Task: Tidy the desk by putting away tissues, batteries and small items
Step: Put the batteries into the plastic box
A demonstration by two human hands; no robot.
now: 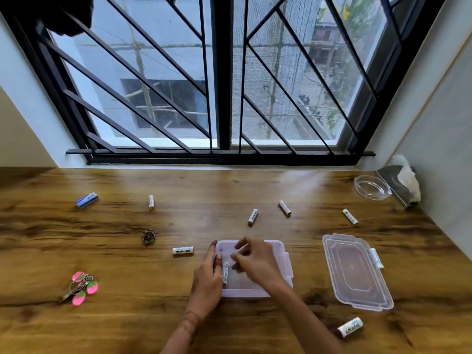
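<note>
Batteries (252, 217) (scattered) behind box (245, 293), lid (355, 272) near its right, desk (132, 323) open front-left

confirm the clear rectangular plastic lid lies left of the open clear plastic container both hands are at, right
No. The head view shows the clear rectangular plastic lid lying right of the open clear plastic container, not left. The left hand and right hand are at the container.

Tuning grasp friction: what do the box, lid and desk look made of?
Box: likely plastic, frosted translucent lilac, moulded clip flaps. Lid: same clear-ish plastic; wood grain shows through. Desk: wood or wood-look laminate, cannot tell; brown grain, soft sheen.
</note>
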